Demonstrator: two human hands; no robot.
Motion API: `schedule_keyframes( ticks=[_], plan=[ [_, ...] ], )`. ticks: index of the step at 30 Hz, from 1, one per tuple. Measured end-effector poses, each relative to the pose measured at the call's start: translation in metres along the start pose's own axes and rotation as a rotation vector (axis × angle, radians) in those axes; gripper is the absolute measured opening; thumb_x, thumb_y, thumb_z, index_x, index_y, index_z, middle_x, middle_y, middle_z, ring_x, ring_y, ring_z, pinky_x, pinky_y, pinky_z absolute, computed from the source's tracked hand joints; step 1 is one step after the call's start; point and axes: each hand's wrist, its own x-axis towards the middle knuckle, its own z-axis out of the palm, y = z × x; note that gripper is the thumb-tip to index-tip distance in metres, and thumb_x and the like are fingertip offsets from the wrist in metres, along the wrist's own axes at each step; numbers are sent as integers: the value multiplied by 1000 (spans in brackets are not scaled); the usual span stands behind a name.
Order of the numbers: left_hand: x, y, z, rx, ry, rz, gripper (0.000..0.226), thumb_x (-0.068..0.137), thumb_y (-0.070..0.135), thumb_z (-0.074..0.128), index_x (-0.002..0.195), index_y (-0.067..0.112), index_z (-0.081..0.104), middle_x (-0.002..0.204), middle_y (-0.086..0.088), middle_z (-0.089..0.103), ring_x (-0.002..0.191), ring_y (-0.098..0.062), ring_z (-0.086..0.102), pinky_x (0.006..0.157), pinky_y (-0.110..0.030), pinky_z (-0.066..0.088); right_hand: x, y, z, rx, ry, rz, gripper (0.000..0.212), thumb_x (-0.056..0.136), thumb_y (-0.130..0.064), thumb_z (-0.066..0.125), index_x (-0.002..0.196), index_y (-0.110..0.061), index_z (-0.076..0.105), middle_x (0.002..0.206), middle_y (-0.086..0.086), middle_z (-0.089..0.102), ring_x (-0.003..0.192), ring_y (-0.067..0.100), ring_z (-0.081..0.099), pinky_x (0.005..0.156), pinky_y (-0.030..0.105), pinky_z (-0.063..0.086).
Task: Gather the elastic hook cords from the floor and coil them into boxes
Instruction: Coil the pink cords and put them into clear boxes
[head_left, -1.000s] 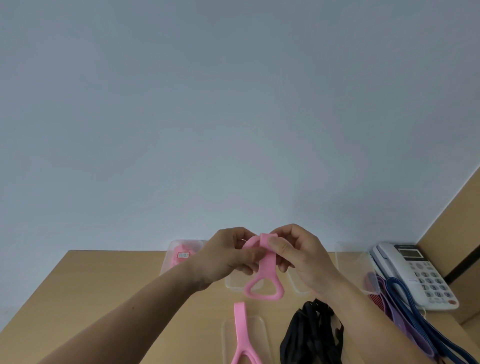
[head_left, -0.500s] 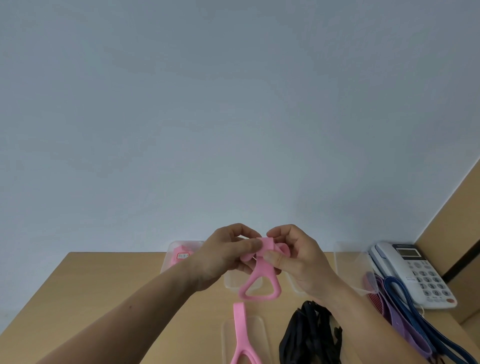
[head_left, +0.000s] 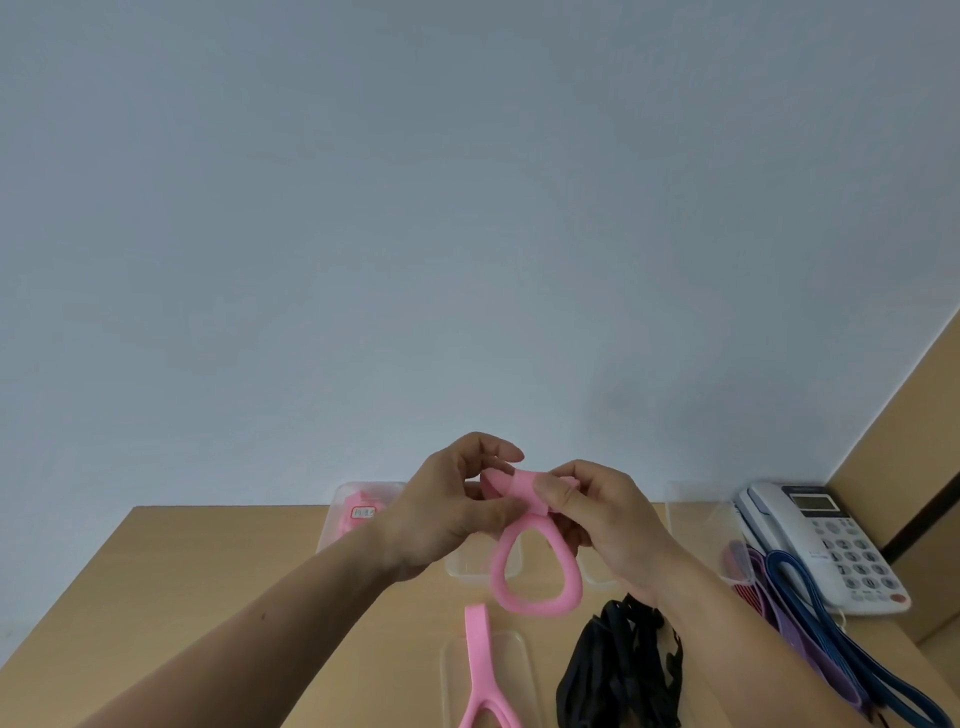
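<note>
At six o'clock in the view, a flat pink rubbery strap (head_left: 477, 660) is lying across a clear plastic lid (head_left: 515, 675). A bundle of black elastic cords (head_left: 618, 670) is sitting at five o'clock, with blue and purple elastic bands (head_left: 789, 592) trailing off at four. Above the light wooden table (head_left: 208, 597), both hands are working a pink elastic loop cord (head_left: 537, 577) in mid-air: the left hand (head_left: 447, 514) is pinching its rolled top with curled fingers, and the right hand (head_left: 608, 514) is clamping the same roll under its thumb, the loop hanging below. Farther off, at ten o'clock of the hands, a clear plastic box (head_left: 332, 530) is holding a coiled pink cord (head_left: 358, 514) — at three o'clock a white desk telephone (head_left: 826, 540) is sitting.
</note>
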Motion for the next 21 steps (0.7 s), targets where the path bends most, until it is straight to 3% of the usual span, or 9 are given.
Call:
schedule_keyframes(
  ticks=[3,6,10,14,17,21],
  plan=[
    [2,2,-2,-20,7,-90,53,71,10,82,118,14,58,102,-14,63,79,-27,69,73,-34,58,1,3,0,-7,32,-30,25,88,-28,70,89,-3,67,66,5,67,56,15,59,52,24,48],
    [1,4,-4,-1,-33,-166,48,74,13,82,114,1,59,100,-20,70,86,-32,72,80,-40,60,1,5,2,-8,37,-28,32,82,-34,72,92,-5,69,68,7,68,58,16,60,53,25,50],
    [-2,5,-6,-3,-79,-227,41,79,7,79,111,-6,57,92,-19,72,84,-34,71,76,-39,59,0,6,2,-38,21,-27,42,71,-43,74,95,-10,71,77,9,70,64,18,63,57,25,51],
    [-3,8,-7,-26,-138,-265,42,78,16,76,110,-3,57,93,-21,71,84,-34,70,76,-38,58,0,6,2,-7,-8,-51,44,67,-44,80,97,-13,73,92,9,75,80,20,71,66,25,54],
    [-2,11,-8,-32,-139,-280,40,83,29,74,106,0,62,96,-21,71,84,-33,69,75,-37,57,1,7,1,17,-26,-60,40,67,-40,83,98,-16,73,98,8,74,92,25,72,79,33,59],
    [0,8,-9,-22,-77,-245,36,75,22,80,104,4,67,93,-17,71,80,-27,68,74,-33,56,1,13,2,19,-26,-47,47,62,-33,91,103,-18,72,98,6,74,92,20,70,86,34,57]
  ],
)
